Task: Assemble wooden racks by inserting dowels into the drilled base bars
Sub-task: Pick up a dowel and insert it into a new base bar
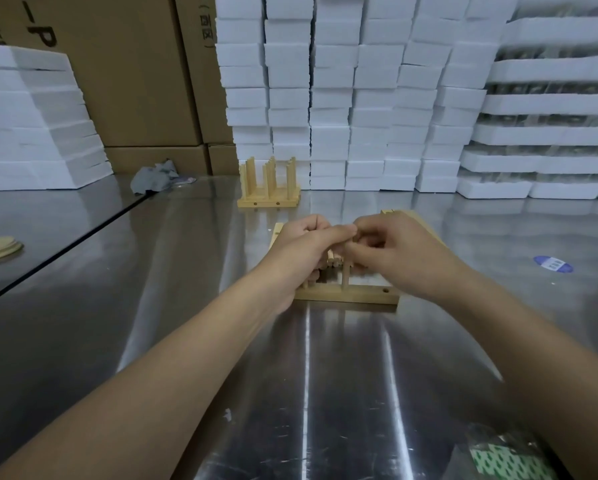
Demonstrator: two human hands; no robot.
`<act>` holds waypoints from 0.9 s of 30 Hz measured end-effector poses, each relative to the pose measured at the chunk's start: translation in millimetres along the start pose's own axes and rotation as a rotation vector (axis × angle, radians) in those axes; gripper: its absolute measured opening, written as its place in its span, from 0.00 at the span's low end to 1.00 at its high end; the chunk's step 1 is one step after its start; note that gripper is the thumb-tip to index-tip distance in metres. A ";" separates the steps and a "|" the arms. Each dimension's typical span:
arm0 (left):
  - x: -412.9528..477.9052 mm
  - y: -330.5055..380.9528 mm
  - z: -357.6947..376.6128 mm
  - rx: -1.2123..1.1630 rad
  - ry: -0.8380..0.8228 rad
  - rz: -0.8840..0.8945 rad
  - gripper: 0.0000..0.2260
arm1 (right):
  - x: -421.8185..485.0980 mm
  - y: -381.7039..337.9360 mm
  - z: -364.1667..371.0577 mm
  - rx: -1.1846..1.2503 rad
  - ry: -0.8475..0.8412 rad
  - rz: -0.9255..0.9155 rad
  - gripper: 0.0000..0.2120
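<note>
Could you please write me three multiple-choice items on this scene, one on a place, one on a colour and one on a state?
1. Where does the finished rack stand?
A. on the table, at the foot of the white foam stacks
B. on top of a cardboard box
C. at the table's near edge

2. What colour is the round sticker?
A. red
B. blue
C. yellow

3. The hole at the right end of the near base bar is:
A. filled by a dowel
B. empty
C. taped over

Key: 1 A, it stands right before the foam; 2 B, blue around a white middle; 3 B, it shows dark and open.
</note>
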State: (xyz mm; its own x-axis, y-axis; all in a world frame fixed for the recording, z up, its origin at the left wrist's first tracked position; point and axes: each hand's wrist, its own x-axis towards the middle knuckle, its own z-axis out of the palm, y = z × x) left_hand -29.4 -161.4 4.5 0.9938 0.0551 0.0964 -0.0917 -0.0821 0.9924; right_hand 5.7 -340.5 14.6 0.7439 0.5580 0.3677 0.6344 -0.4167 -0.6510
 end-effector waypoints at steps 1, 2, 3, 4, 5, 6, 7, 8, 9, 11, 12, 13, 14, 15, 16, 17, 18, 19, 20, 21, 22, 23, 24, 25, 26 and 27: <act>0.0 -0.5 -0.1 -0.006 -0.001 0.000 0.18 | 0.2 0.0 -1.9 0.001 0.019 -0.011 0.12; -0.2 -0.8 0.1 -0.008 -0.002 -0.001 0.18 | 0.4 0.5 -2.1 -0.016 0.021 -0.020 0.12; -0.1 -1.3 0.0 -0.007 -0.002 -0.003 0.18 | -0.3 1.1 -1.5 -0.035 0.015 -0.026 0.12; -0.4 -1.7 0.0 -0.003 -0.002 -0.006 0.18 | -0.2 1.7 -0.4 -0.052 0.009 -0.035 0.12; -0.3 -1.7 -0.2 0.001 -0.001 -0.010 0.18 | -0.1 1.7 0.6 -0.066 0.005 -0.043 0.12; -0.2 -1.5 0.2 0.004 -0.001 -0.014 0.18 | 0.3 1.7 1.4 -0.077 0.000 -0.047 0.12; -0.1 -1.4 0.7 0.003 -0.001 -0.018 0.18 | 1.2 1.6 1.9 -0.085 -0.009 -0.051 0.11; -0.6 -1.0 1.0 0.001 0.000 -0.022 0.18 | 2.1 1.6 2.1 -0.086 -0.022 -0.054 0.11; -1.2 -0.6 1.5 -0.001 -0.001 -0.023 0.18 | 2.3 1.9 1.7 -0.077 -0.035 -0.055 0.11; -2.8 0.6 1.9 -0.003 -0.007 -0.018 0.17 | 2.2 1.3 1.5 -0.060 -0.051 -0.061 0.11; -3.4 0.9 1.8 -0.004 -0.010 -0.016 0.17 | 2.3 1.6 1.7 -0.058 -0.055 -0.064 0.10; -3.7 1.2 1.5 -0.004 -0.016 -0.016 0.17 | 2.2 2.6 1.6 -0.051 -0.057 -0.065 0.10; -3.7 1.1 1.0 -0.006 -0.024 -0.017 0.17 | 2.5 4.0 2.0 -0.036 -0.057 -0.062 0.10; -3.0 1.0 0.2 -0.006 -0.031 -0.016 0.17 | 2.1 5.4 2.4 -0.017 -0.054 -0.058 0.09; -2.4 0.7 -0.3 -0.007 -0.038 -0.014 0.17 | 1.9 6.4 3.3 -0.002 -0.047 -0.057 0.09; -2.4 -0.2 -0.9 -0.008 -0.043 -0.010 0.17 | 1.0 7.1 4.7 0.006 -0.040 -0.059 0.09; -2.0 -0.4 -1.0 -0.011 -0.046 -0.005 0.17 | 0.7 7.4 5.1 0.009 -0.034 -0.064 0.09; -2.0 -1.1 -0.8 -0.014 -0.047 -0.001 0.17 | -0.3 7.4 5.6 0.012 -0.031 -0.065 0.09; -2.2 -1.7 -0.6 -0.017 -0.046 0.002 0.17 | -1.0 6.7 5.8 0.012 -0.025 -0.064 0.10; -2.1 -1.9 -0.6 -0.021 -0.044 0.007 0.17 | -1.5 5.6 5.6 0.009 -0.017 -0.063 0.10; -1.9 -2.3 -0.5 -0.026 -0.044 0.011 0.17 | -2.1 4.4 5.4 0.006 -0.010 -0.058 0.09; -1.4 -2.3 -0.7 -0.030 -0.044 0.015 0.17 | -2.3 3.2 4.8 0.004 -0.006 -0.053 0.09; -0.8 -2.3 -1.0 -0.035 -0.045 0.018 0.17 | -2.2 2.1 4.3 0.004 -0.008 -0.049 0.09; -0.3 -2.3 -1.3 -0.041 -0.048 0.015 0.17 | -2.6 1.4 4.1 0.006 -0.011 -0.048 0.09; 0.4 -2.1 -1.2 -0.046 -0.051 0.011 0.17 | -2.6 0.7 3.9 0.007 -0.012 -0.051 0.09; 0.7 -1.8 -1.2 -0.049 -0.053 0.005 0.17 | -2.4 0.4 3.3 0.004 -0.015 -0.054 0.08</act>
State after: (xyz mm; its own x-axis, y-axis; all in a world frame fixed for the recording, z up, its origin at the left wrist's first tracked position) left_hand -28.7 -160.1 2.9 0.9952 0.0020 0.0980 -0.0979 -0.0329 0.9947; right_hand 3.4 -339.6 11.2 0.7053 0.5901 0.3928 0.6728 -0.3826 -0.6333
